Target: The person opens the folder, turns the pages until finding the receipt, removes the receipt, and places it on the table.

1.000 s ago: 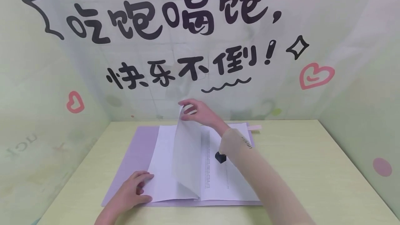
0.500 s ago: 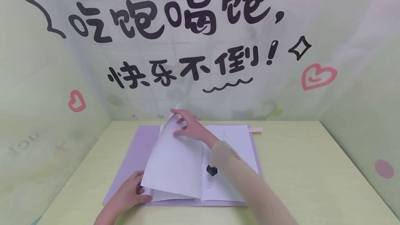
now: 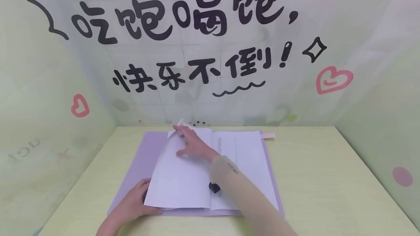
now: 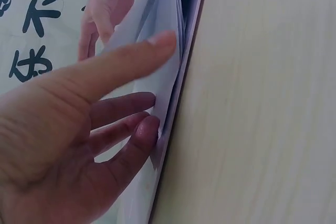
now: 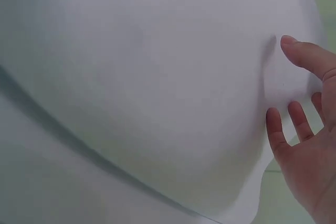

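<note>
A book [image 3: 242,156] lies spread on the table inside a purple cover [image 3: 154,150], its right page showing printed columns. A white page [image 3: 183,181] leans over the left side, its top corner still curled up. My right hand [image 3: 193,143] touches this page near that corner; in the right wrist view the hand [image 5: 310,129] has its fingertips against the white paper and its thumb apart. At the lower left, my left hand [image 3: 136,199] rests by the book's edge, partly under the page. In the left wrist view its fingertips touch the page edges [image 4: 168,72].
A pink tab [image 3: 268,136] sticks out at the cover's upper right. A black object [image 3: 214,187] shows beside the right sleeve [image 3: 242,185]. The pale wooden table [image 3: 315,170] meets a printed backdrop [image 3: 210,105] behind and on both sides.
My right hand has brought the page from upright over to the left and down, its fingers loosening from their grip on the top edge. The left hand has stayed nearly in place.
</note>
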`<act>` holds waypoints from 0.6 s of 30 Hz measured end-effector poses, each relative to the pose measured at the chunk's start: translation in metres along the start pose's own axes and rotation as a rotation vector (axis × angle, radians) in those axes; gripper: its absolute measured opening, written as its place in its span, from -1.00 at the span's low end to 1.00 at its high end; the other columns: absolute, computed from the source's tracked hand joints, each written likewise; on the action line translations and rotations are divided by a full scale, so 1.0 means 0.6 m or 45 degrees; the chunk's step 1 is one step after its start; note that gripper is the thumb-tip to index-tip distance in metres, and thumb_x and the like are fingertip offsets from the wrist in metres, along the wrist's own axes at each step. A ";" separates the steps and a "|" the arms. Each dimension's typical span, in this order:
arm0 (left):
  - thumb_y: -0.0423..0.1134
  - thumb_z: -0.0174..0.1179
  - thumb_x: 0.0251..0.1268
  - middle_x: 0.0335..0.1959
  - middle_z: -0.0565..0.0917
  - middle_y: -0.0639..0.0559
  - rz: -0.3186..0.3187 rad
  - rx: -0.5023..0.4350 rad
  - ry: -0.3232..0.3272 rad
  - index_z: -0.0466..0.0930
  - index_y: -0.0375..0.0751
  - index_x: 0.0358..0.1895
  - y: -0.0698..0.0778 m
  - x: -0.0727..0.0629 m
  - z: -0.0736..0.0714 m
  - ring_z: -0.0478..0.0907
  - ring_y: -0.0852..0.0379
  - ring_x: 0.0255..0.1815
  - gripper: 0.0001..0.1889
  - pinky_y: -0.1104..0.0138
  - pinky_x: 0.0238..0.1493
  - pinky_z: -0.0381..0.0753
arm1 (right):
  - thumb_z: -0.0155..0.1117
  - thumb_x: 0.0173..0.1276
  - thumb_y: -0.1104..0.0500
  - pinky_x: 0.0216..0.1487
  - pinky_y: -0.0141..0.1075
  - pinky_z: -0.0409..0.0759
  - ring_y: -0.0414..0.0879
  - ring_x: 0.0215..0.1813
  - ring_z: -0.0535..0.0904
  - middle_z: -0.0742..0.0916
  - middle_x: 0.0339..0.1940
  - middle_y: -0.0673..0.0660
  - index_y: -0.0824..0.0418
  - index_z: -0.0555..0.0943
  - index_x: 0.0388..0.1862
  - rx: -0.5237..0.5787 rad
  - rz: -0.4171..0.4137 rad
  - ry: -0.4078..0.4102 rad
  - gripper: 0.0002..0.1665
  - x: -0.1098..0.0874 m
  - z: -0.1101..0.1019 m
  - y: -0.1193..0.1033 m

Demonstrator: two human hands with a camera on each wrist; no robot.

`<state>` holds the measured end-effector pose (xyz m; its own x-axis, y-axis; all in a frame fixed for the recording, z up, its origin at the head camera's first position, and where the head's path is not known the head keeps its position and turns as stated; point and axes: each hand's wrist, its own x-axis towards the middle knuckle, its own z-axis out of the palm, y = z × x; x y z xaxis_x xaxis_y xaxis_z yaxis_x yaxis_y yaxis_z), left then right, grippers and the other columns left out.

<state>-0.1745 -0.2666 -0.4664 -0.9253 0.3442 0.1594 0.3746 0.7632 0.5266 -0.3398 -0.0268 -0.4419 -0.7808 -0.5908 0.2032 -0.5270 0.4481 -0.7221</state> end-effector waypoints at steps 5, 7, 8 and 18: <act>0.21 0.56 -0.24 0.21 0.54 -0.01 -0.151 -0.050 -0.126 0.54 -0.15 0.24 0.014 0.003 -0.010 0.52 0.05 0.15 -0.11 0.28 0.09 0.55 | 0.53 0.11 0.24 0.45 -0.21 0.33 -0.02 0.36 0.40 0.28 0.57 0.05 0.02 0.04 0.61 -0.040 0.067 -0.023 0.19 0.001 0.020 0.008; 0.21 0.52 -0.16 0.22 0.53 -0.03 -0.184 -0.049 -0.137 0.55 -0.16 0.24 0.018 0.003 -0.010 0.52 0.00 0.16 -0.16 0.23 0.10 0.56 | 0.51 0.11 0.24 0.46 -0.22 0.32 -0.02 0.38 0.36 0.28 0.57 0.05 0.01 0.04 0.61 -0.073 0.082 -0.029 0.19 0.002 0.027 0.011; 0.20 0.50 -0.12 0.21 0.54 -0.03 -0.183 -0.038 -0.128 0.56 -0.16 0.23 0.019 0.003 -0.010 0.53 -0.01 0.15 -0.19 0.21 0.10 0.56 | 0.51 0.11 0.25 0.48 -0.22 0.30 -0.01 0.40 0.34 0.28 0.57 0.05 0.02 0.04 0.61 -0.092 0.085 -0.035 0.18 0.002 0.030 0.012; -0.11 0.59 -0.20 -0.11 0.59 -0.03 -0.286 -0.123 -0.065 0.43 -0.40 0.19 0.014 0.005 0.005 0.41 0.34 -0.29 -0.18 0.47 -0.26 0.49 | 0.47 0.06 0.30 0.46 -0.08 0.35 0.07 0.48 0.27 0.30 0.57 0.05 0.04 0.08 0.60 -0.244 0.171 -0.030 0.16 0.002 0.048 -0.001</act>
<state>-0.1738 -0.2577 -0.4641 -0.9796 0.2005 -0.0116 0.1500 0.7688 0.6217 -0.3306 -0.0471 -0.4604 -0.8416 -0.5314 0.0966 -0.4744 0.6420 -0.6023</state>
